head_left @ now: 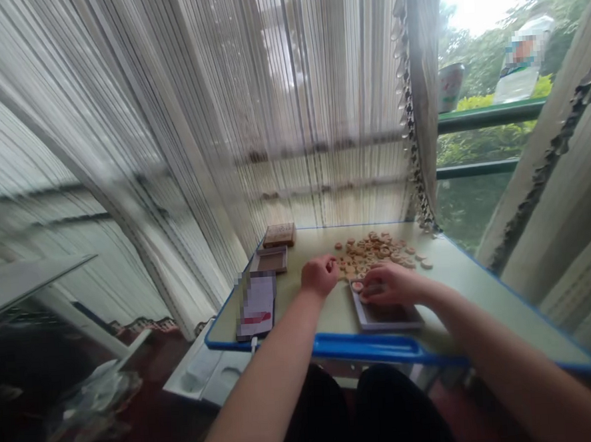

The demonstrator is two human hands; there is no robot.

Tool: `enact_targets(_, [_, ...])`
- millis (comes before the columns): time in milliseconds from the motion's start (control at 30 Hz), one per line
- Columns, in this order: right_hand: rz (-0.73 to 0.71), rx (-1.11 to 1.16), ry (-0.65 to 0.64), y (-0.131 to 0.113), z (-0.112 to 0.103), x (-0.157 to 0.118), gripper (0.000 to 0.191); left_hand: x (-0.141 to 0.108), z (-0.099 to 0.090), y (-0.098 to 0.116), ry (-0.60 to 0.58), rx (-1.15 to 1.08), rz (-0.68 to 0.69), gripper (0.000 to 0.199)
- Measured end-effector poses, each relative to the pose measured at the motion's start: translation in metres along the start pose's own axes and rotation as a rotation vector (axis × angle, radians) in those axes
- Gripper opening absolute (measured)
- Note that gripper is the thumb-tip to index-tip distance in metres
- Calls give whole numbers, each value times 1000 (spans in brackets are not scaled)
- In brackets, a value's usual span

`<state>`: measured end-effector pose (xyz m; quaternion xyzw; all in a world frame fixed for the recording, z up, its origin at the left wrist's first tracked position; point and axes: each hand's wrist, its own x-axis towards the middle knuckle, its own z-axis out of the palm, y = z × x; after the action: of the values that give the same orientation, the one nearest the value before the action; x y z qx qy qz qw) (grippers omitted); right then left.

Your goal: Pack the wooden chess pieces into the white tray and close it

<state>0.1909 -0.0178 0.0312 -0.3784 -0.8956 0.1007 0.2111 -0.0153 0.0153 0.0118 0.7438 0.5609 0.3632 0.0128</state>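
Note:
Many small round wooden pieces [374, 246] lie scattered over the back middle of the table. My left hand [321, 275] is curled closed at the left edge of these pieces; whatever is in its fingers is too small to make out. Below the pieces stands a shallow open box [389, 316] with a dark inside. My right hand [390, 284] reaches over its upper part with fingers bent and pressed together, and what they hold is hidden. One round piece [357, 286] lies in the upper left corner of this box, beside my right fingertips.
A phone [258, 304] with a cable lies at the table's left edge. Behind it are an open tray [272, 260] and a patterned wooden box [279, 234]. Striped curtains [289, 115] hang behind the table [464, 284]. A bottle [522, 60] and a cup [451, 86] stand by the window.

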Motion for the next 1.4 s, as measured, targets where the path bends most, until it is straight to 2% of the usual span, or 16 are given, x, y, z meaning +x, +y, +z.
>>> enact_targets(100, [-8, -15, 7, 2, -1, 1, 26, 1, 4, 2, -95, 5, 35, 23])
enact_targets(233, [-20, -5, -37, 1, 1, 2, 23, 1, 7, 2, -143, 4, 67, 23])
enact_targets(600, [11, -16, -31, -2, 6, 3, 18, 7, 9, 1, -129, 3, 11, 27])
enact_targets(967, [-58, -10, -13, -6, 7, 5, 16, 7, 10, 0, -155, -26, 28, 25])
enact_targets(1400, [-7, -8, -16, -10, 8, 6, 19, 8, 10, 0, -175, -38, 12, 24])
